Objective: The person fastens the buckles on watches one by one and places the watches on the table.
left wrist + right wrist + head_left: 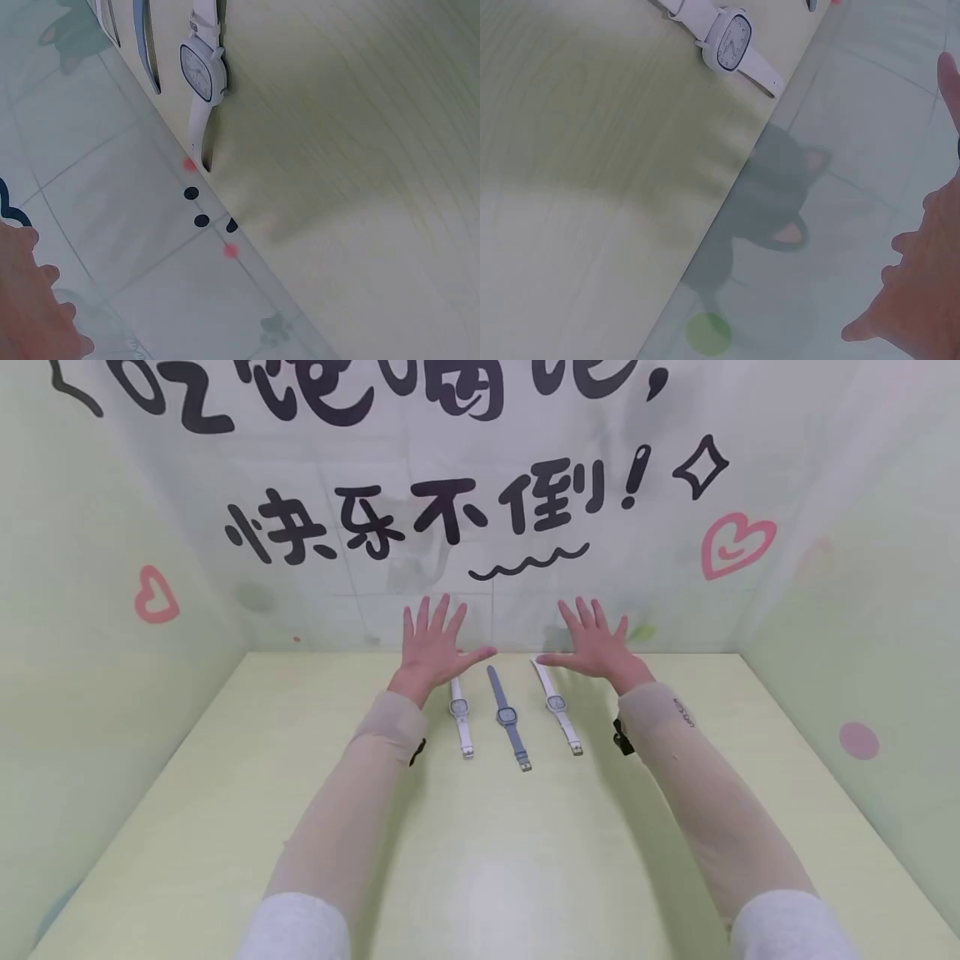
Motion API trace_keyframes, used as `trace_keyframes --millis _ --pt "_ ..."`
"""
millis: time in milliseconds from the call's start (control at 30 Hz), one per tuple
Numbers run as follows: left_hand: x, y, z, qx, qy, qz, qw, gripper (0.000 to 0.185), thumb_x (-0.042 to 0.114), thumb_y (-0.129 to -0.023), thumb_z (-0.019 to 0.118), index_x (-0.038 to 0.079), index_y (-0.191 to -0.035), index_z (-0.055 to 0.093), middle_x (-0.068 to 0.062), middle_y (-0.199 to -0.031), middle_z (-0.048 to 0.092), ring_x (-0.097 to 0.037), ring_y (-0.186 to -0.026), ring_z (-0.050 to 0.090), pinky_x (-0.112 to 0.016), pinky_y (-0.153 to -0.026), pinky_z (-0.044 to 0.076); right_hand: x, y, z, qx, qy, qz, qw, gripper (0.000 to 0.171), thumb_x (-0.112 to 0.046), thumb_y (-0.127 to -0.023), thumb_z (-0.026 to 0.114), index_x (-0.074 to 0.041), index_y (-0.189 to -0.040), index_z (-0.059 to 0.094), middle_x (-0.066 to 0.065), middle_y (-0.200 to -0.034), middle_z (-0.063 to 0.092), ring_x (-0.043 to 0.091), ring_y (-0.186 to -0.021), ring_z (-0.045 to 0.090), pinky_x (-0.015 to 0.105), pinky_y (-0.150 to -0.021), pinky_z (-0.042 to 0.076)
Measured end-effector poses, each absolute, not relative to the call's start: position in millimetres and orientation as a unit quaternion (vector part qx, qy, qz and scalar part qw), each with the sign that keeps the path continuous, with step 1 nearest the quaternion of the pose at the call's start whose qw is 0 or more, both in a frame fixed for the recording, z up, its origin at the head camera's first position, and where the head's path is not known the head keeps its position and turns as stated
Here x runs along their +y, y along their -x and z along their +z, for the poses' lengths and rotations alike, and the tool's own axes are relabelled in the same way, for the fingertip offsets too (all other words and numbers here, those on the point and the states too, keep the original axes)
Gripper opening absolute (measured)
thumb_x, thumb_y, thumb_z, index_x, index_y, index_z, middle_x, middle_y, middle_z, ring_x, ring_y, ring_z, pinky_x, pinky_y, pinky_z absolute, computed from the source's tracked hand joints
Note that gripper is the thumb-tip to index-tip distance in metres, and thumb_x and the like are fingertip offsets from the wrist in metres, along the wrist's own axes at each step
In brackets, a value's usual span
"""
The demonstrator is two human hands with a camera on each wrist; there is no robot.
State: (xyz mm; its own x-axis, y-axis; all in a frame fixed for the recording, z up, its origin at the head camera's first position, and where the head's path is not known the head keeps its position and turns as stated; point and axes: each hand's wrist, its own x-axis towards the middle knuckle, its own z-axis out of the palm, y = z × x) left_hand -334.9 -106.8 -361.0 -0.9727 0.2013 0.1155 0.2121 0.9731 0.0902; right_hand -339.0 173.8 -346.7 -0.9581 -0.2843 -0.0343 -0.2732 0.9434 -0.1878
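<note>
**Three wristwatches on a pale table, both hands spread above them**

Setting: a pale yellow-green table [225, 827] boxed in by light walls; the back wall [480, 485], across the top of the frame, carries large black lettering and pink hearts.

Things: three wristwatches lie flat in a row at mid-frame, straps open and running roughly front to back, none touching another. White watch, left of row [461, 710]. Blue-grey watch, middle [507, 717]. White watch, right of row [557, 703], tilted so its far strap end leans toward the left of the frame.

Hands: left hand [432, 647] sits above and left of the row, fingers straight and fanned, thumb pointing toward frame centre, holding nothing. Right hand [595, 643] mirrors it on the right, also splayed and empty; its thumb tip lies close to the far strap end of the right watch, contact not resolvable. Hands well apart. Both forearms wear sheer sleeves.

Handling (judgement): the watches look light. Straps appear soft and will likely droop if lifted by one end. Faces are probably glass, so scratch-prone and smooth. The best hold looks to be a pinch across the case sides, or on the strap just beside the case.
</note>
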Motion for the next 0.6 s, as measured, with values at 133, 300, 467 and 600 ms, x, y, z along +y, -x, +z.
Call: trace_keyframes --millis 133,300,467,600 --pt "-107.5 332.8 -359.7 -0.991 0.107 -0.054 0.051 0.1 0.085 -0.085 0.034 0.026 -0.161 0.009 -0.006 -0.17 -0.002 -0.037 -0.156 -0.008 -0.06 -0.124 -0.009 173.6 337.4 -347.3 0.985 0.141 -0.091 0.035 0.106 -0.073 -0.087 0.052 -0.021 -0.161 -0.004 0.016 -0.169 -0.007 0.041 -0.154 -0.011 0.08 -0.113 -0.005" --pt "-108.0 330.4 -359.1 -0.991 0.107 -0.056 0.051 0.099 0.084 -0.086 0.036 0.026 -0.161 0.009 -0.006 -0.17 -0.002 -0.037 -0.156 -0.008 -0.06 -0.124 -0.01 173.2 337.0 -349.5 0.984 0.145 -0.1 0.035 0.106 -0.072 -0.088 0.053 -0.02 -0.161 -0.004 0.017 -0.168 -0.007 0.042 -0.154 -0.011 0.08 -0.112 -0.007" --pt "-108.2 328.0 -361.8 -0.992 0.106 -0.054 0.044 0.099 0.084 -0.086 0.036 0.026 -0.161 0.008 -0.006 -0.17 -0.003 -0.037 -0.156 -0.008 -0.06 -0.124 -0.009 172.3 334.9 -351.0 0.983 0.145 -0.103 0.036 0.107 -0.07 -0.087 0.056 -0.02 -0.161 -0.003 0.016 -0.169 -0.006 0.041 -0.155 -0.01 0.079 -0.114 -0.006" --pt "-108.4 326.2 -362.6 -0.992 0.107 -0.053 0.043 0.099 0.084 -0.086 0.036 0.027 -0.161 0.007 -0.006 -0.17 -0.002 -0.037 -0.156 -0.009 -0.06 -0.125 -0.009 170.6 332.4 -347.9 0.983 0.144 -0.103 0.042 0.108 -0.069 -0.087 0.057 -0.02 -0.161 -0.005 0.016 -0.169 -0.006 0.041 -0.155 -0.01 0.078 -0.114 -0.006"
